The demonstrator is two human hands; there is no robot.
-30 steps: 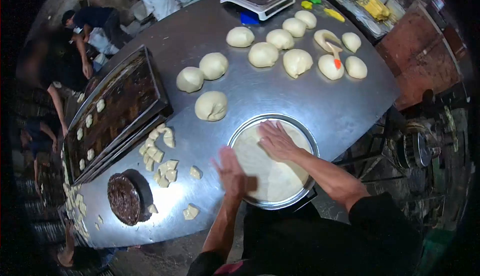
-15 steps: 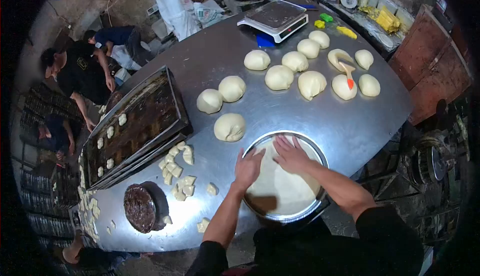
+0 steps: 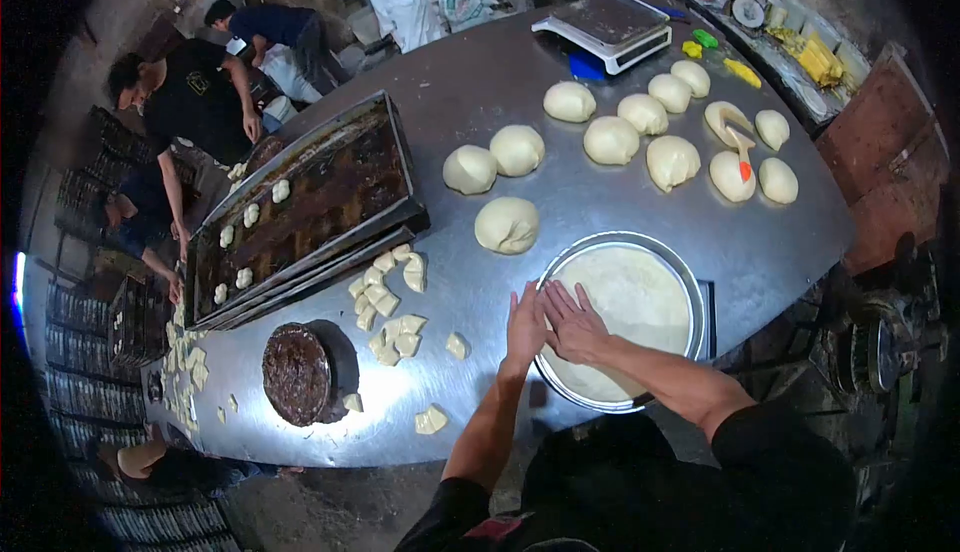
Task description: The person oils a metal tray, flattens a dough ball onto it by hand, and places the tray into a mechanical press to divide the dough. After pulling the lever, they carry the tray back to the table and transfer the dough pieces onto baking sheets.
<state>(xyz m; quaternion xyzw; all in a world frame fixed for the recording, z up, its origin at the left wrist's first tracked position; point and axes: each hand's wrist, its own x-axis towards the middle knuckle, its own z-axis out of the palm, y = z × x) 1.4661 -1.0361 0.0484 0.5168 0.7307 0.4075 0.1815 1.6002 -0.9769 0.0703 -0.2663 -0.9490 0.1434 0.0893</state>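
A round metal pan (image 3: 690, 302) stands near the table's front edge, with a flat sheet of pale dough (image 3: 640, 297) spread over its bottom. My left hand (image 3: 526, 324) is at the pan's left rim, fingers pointing up and nothing in its grasp. Beside it, my right hand (image 3: 575, 324) lies over the dough's left edge, fingers extended and touching or nearly touching the left hand. Just above the pan sits a dough ball (image 3: 507, 225). Small cut dough pieces (image 3: 398, 340) lie to the left of my hands.
Stacked baking trays (image 3: 410, 214) stand at the left, with a dark round pan (image 3: 297, 374) nearer the front. Several dough balls (image 3: 611, 140), a scale (image 3: 610, 32) and an orange-tipped brush (image 3: 742, 142) are farther back. Co-workers (image 3: 200, 92) are at the table's left side.
Both hands have come together at the pan's left side; before, they were apart over the dough. The camera view has turned, so the table and its items appear shifted to the right.
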